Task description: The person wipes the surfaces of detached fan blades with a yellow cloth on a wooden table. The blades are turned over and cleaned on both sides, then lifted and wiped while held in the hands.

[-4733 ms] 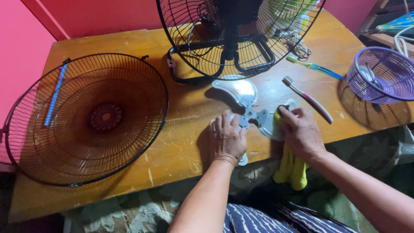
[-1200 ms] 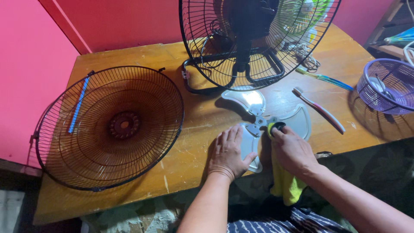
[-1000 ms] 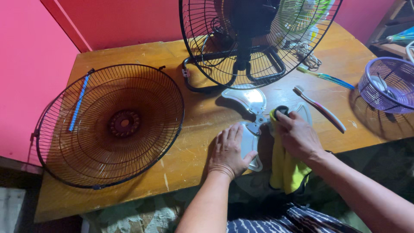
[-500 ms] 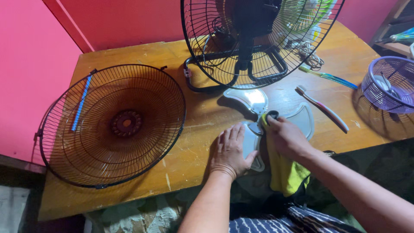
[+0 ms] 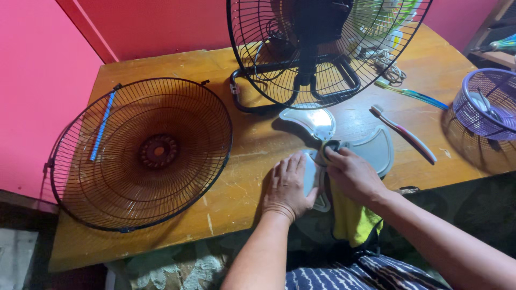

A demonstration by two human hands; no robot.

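Observation:
A grey three-bladed fan blade (image 5: 371,147) lies flat near the front edge of the wooden table (image 5: 177,59). My left hand (image 5: 287,185) rests palm down on its near blade, fingers together, pinning it. My right hand (image 5: 352,174) grips a yellow cloth (image 5: 352,223) and presses its tip against the blade's hub. The rest of the cloth hangs over the table edge toward my lap.
A detached black wire fan guard (image 5: 142,153) lies at the left. The fan body with its rear guard (image 5: 322,48) stands at the back. Two toothbrushes (image 5: 403,134) and a purple mesh basket (image 5: 484,104) sit at the right. A pink wall borders the left.
My right hand with the cloth has slid from the right blade leftward to the hub. My left hand has stayed on the near blade.

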